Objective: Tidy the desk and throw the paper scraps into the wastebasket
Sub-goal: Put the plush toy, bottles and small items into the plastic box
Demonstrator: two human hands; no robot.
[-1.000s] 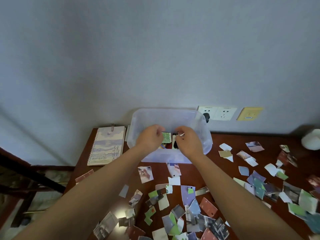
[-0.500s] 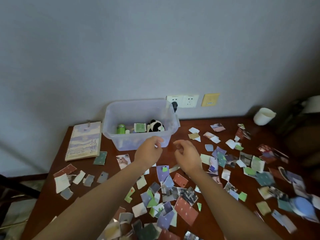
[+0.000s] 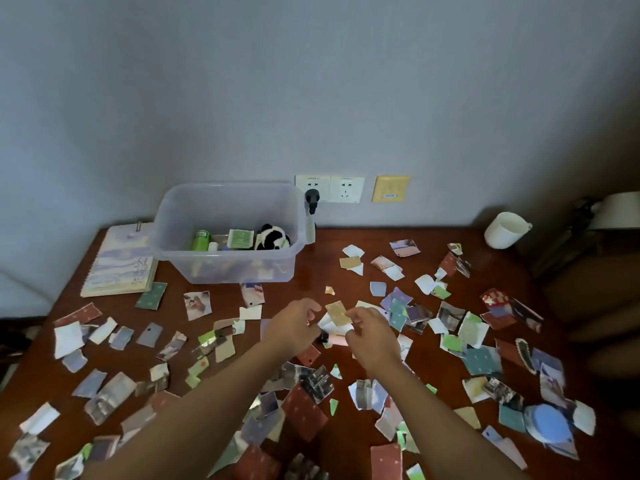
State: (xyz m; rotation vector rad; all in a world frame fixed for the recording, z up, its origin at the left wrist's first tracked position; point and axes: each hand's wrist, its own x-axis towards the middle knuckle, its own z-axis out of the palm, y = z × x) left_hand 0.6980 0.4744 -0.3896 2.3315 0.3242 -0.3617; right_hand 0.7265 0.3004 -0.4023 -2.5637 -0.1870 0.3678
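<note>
Forearms stretched over desk [image 3: 311, 282], left hand [image 3: 294, 323] and right hand [image 3: 373, 336] together, curled fingers [image 3: 358, 312] pinching paper scraps [image 3: 336, 312]

The left hand [image 3: 294, 325] and right hand [image 3: 372, 336] meet over the middle of the tabletop [image 3: 311, 271], fingers curled onto a small bunch of scraps [image 3: 336, 313] with a tan piece uppermost. Loose paper scraps [image 3: 197, 304] litter the wood all around. At the back, a clear bin [image 3: 225, 270] holds a panda plush [image 3: 273, 237] and a green bottle [image 3: 201, 240], and a notebook [image 3: 117, 268] lies just beside it.
</note>
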